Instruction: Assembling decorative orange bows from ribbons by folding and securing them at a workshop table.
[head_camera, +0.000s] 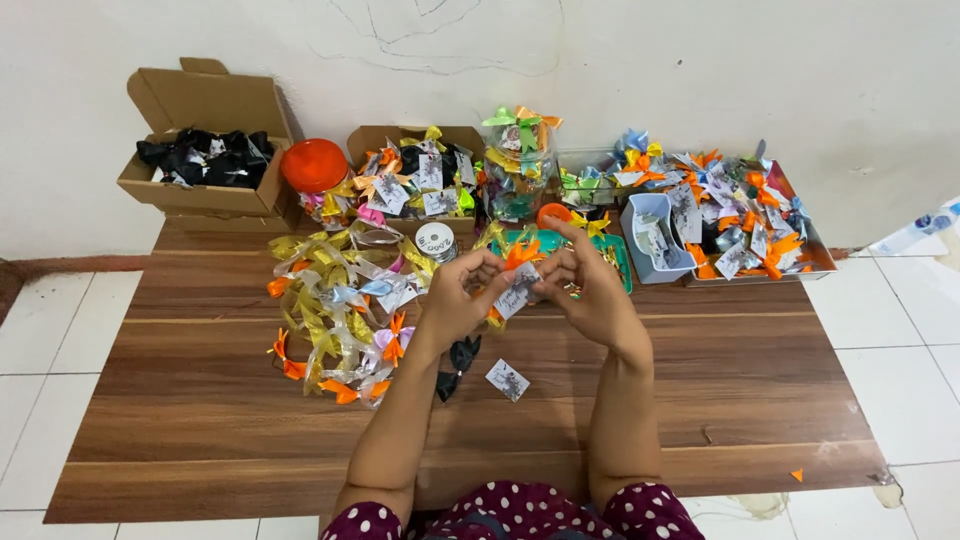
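Head view: left hand (458, 298) and right hand (583, 283) pinch an orange ribbon bow (522, 254) with its small card tag (517, 290) between them, raised above the desk (700, 400); finished bows (340, 300) heaped left, spare tag (507, 380) below, sorted boxes (205, 160) behind.

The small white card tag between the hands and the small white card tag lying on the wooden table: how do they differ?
The held white card tag is lifted, pinched by both hands' fingers, with an orange ribbon bow at its top. The loose white card tag lies flat on the brown wooden table, bare and untouched. Both are small, white and printed.
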